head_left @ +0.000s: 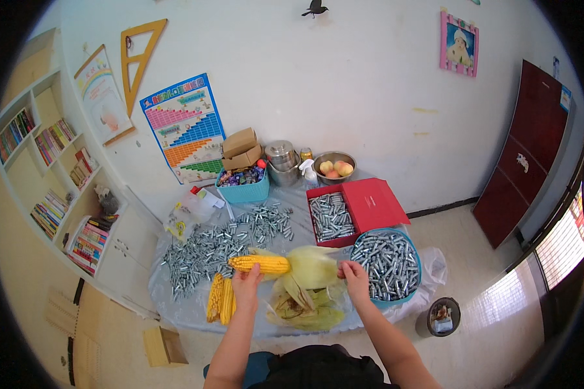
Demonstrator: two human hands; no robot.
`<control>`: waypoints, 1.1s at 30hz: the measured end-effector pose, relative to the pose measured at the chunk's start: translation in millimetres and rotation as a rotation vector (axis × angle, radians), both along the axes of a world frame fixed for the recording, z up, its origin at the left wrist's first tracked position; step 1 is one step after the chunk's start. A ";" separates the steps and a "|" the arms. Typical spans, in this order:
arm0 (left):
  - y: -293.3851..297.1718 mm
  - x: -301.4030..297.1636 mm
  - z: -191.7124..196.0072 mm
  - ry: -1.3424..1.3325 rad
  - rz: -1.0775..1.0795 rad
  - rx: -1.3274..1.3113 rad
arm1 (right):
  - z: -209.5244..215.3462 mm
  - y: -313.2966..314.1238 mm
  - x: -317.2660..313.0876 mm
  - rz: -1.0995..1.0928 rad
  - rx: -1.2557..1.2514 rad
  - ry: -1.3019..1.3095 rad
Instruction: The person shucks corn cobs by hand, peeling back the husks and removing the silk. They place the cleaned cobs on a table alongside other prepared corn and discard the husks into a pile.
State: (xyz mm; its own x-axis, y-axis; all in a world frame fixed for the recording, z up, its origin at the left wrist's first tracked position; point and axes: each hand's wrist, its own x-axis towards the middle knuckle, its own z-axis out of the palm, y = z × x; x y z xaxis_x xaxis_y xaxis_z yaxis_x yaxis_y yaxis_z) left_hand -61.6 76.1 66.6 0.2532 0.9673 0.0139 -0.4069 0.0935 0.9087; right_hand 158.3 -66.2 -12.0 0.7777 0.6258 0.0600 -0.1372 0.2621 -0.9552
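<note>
My left hand (pixel 248 282) is closed around a yellow corn cob (pixel 263 264), which lies nearly level above the table. Pale green corn husk (pixel 313 267) spreads from the cob's right end. At the far edge of that husk, the fingers of my right hand (pixel 355 277) are pinched together on it. Below, between my forearms, a heap of stripped husks (pixel 310 315) rests on what looks like a clear plastic bag. Several bare corn cobs (pixel 220 299) lie side by side to the left of my left wrist.
Loose silvery metal pieces (pixel 201 256) cover the table's left part. More fill a red box (pixel 331 244) and a blue basket (pixel 388 297). Behind stand a blue bin (pixel 243 190), a metal pot (pixel 283 174), a spray bottle (pixel 309 174) and a fruit bowl (pixel 350 158). A waste bin (pixel 425 322) stands right.
</note>
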 end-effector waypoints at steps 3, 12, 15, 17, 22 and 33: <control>9.4 4.5 10.1 -0.048 0.135 0.019 | 10.2 8.5 -21.7 0.069 0.025 0.010; 25.3 -10.2 49.6 -0.092 0.116 0.091 | -70.1 3.8 -30.4 0.211 -0.430 -1.447; 13.0 -6.5 44.4 -0.060 0.082 0.089 | -22.7 0.2 -25.6 0.234 -0.410 -1.179; 10.7 -5.1 33.1 -0.014 0.071 0.069 | -4.2 -4.5 -21.9 0.178 -0.395 -0.971; 0.5 1.9 28.0 0.087 0.001 0.146 | 44.5 -17.6 -23.2 -0.220 -0.288 -0.737; -22.4 24.6 35.2 0.134 -0.106 0.291 | 115.8 -21.8 -41.9 -0.268 -0.076 -0.855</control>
State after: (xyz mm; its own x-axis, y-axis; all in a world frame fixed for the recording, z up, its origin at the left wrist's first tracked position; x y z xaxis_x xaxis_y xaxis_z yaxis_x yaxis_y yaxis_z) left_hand -36.9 53.7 101.7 0.3702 0.8961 0.2449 -0.2836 -0.1420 0.9484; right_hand 116.4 -88.0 103.8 0.6070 0.4561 0.6508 0.6851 0.1147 -0.7193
